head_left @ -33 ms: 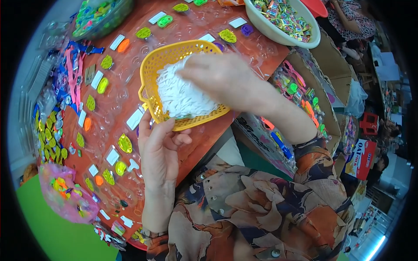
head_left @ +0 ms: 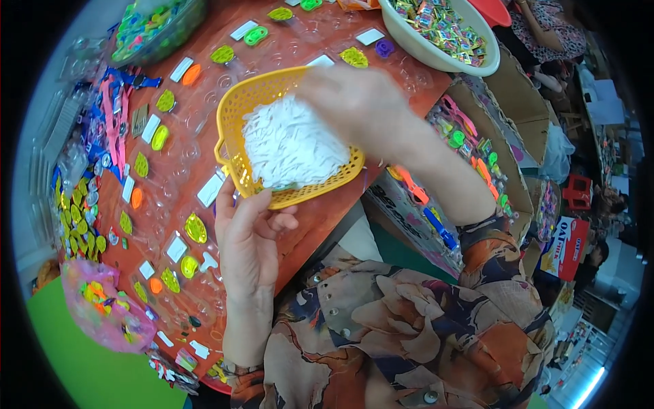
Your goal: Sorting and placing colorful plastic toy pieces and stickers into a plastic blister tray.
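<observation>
My left hand grips the near rim of a yellow perforated plastic basket, its thumb on the rim and fingers beneath. Heaped inside the basket are many small white strip-like pieces. Over the basket's far right side is my right hand, smeared by motion, so its fingers and anything in them cannot be made out. Around the basket lie clear plastic blister shells with white rectangles, yellow-green shiny leaf-shaped pieces and orange or green ovals.
A white basin of small colourful packets stands at the far right of the red table. A clear bowl sits far left, with blue and pink straps below. Cardboard boxes and a pink bag flank the table.
My right hand has moved a little up and right, uncovering more of the white pieces. The basket has shifted very slightly; my left hand keeps its grip.
</observation>
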A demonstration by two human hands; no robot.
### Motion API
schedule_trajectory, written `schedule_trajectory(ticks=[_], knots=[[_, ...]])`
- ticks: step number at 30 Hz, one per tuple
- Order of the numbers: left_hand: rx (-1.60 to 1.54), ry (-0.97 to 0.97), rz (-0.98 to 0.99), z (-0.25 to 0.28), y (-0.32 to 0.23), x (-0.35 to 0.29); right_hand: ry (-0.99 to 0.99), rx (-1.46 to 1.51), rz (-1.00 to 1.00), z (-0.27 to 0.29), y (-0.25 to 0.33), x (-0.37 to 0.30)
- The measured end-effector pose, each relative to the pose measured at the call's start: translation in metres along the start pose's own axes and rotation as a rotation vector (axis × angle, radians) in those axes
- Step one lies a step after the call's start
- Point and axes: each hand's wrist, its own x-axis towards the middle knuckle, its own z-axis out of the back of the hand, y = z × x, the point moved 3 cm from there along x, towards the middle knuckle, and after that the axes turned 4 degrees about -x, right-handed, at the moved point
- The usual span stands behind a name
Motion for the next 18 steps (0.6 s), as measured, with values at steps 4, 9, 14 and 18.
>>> schedule_trajectory(ticks=[4,9,14,18], knots=[[0.013,-0.037,-0.003,-0.005,-0.003,-0.005,0.197,-0.528,-0.253,-0.021,-0.115,-0.022],[0.011,-0.062,-0.016,-0.006,-0.004,-0.008,0.44,-0.642,-0.394,-0.046,-0.152,-0.031],[0.083,-0.018,0.004,-0.013,-0.002,-0.003,0.16,-0.048,-0.51,-0.013,-0.098,-0.035],[0.056,0.037,0.07,-0.045,-0.007,0.001,0.296,0.643,-0.79,0.04,-0.056,-0.037]])
